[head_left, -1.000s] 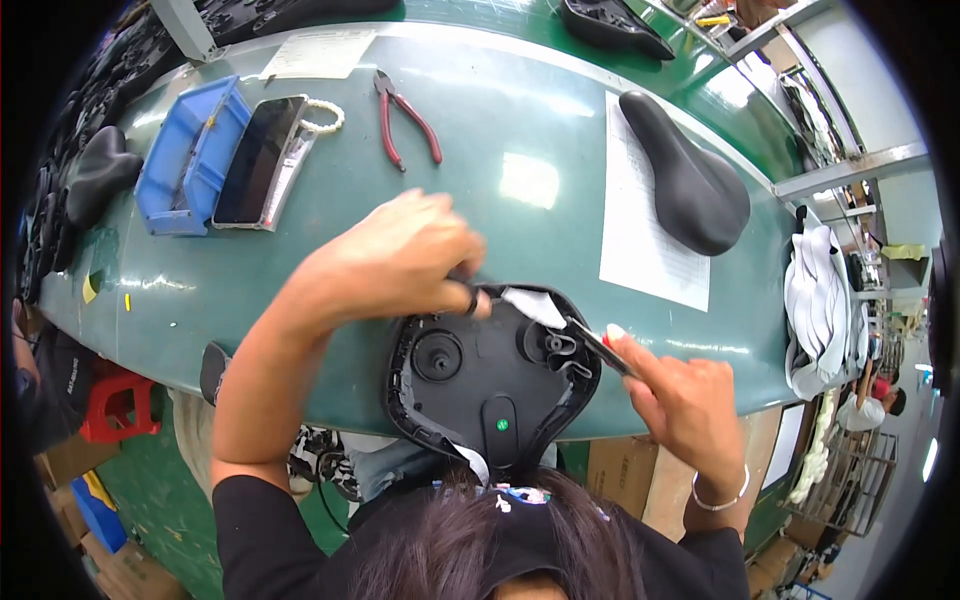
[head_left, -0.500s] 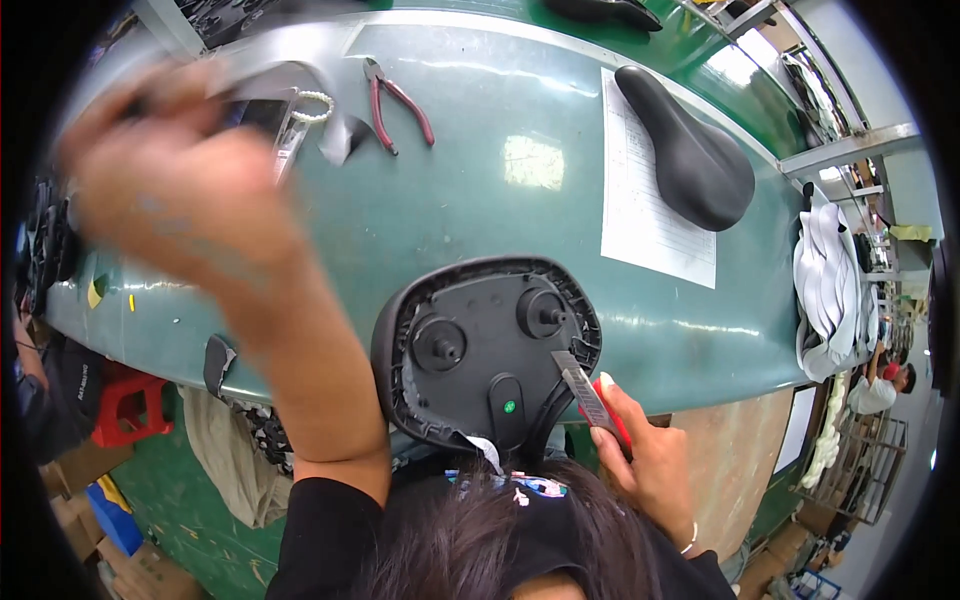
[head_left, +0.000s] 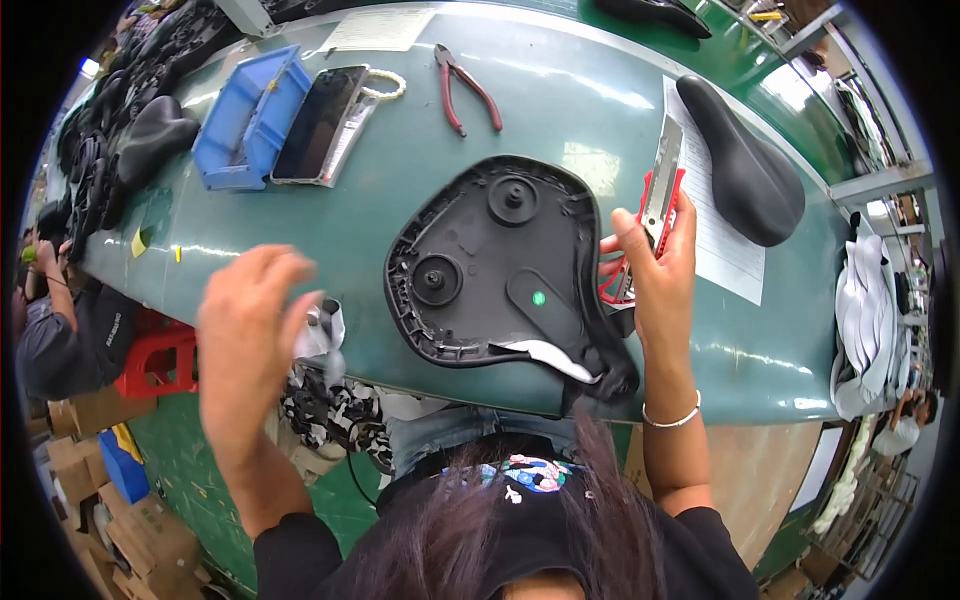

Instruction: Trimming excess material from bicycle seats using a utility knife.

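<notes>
An upside-down black bicycle saddle (head_left: 470, 265) lies on the green table in front of me, its hollow underside facing up. A loose white strip (head_left: 550, 354) shows along its near edge. My right hand (head_left: 660, 265) is closed around a red utility knife (head_left: 659, 205), blade pointing up and away, beside the saddle's right edge. My left hand (head_left: 250, 335) is over the near left table edge, thumb and fingers apart. Beside its fingertips is a blurred black-and-white scrap (head_left: 322, 335), seemingly loose from the hand.
Farther back are a blue bin (head_left: 240, 125), a phone (head_left: 318, 125) and red-handled cutting pliers (head_left: 463, 90). Another black saddle (head_left: 745, 170) lies on a printed sheet (head_left: 725, 265) at right. Scraps (head_left: 335, 410) are heaped below the front edge. A co-worker (head_left: 75, 330) sits far left.
My left hand has come down from the far left toward the near edge, and the scrap is now beside its fingers. The knife has lifted off the saddle's rim, and the saddle sits turned, farther onto the table.
</notes>
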### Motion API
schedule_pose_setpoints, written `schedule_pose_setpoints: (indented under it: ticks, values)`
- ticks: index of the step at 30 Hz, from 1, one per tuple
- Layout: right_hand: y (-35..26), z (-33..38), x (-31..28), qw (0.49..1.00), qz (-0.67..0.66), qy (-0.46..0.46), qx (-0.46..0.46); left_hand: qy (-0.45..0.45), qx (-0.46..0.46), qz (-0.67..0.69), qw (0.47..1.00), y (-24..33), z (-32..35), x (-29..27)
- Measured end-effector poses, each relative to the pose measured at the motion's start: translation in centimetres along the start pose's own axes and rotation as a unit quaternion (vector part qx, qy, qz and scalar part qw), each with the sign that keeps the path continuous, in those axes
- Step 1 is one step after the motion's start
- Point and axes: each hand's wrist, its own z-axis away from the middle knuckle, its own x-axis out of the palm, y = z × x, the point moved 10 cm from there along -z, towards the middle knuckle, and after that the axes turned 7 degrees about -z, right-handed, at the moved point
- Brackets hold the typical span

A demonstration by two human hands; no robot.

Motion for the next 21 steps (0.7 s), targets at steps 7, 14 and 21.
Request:
schedule_pose_setpoints:
  ticks: [7, 14, 21]
  values:
    - [-2.2, 2.5, -0.7, 0.995, 0.070, -0.045, -0.060, -0.130, 0.370, 0.319, 0.863, 17.3, -2.8, 3.4]
    - [-4.2, 9.4, -1.3, 0.872, 0.313, -0.279, -0.252, -0.302, 0.325, 0.318, 0.838, 18.8, -6.6, 7.6]
    - [-4.3, 9.6, 2.6, 0.742, 0.524, -0.327, -0.260, -0.306, 0.352, 0.315, 0.827, 19.1, -6.9, 7.4]
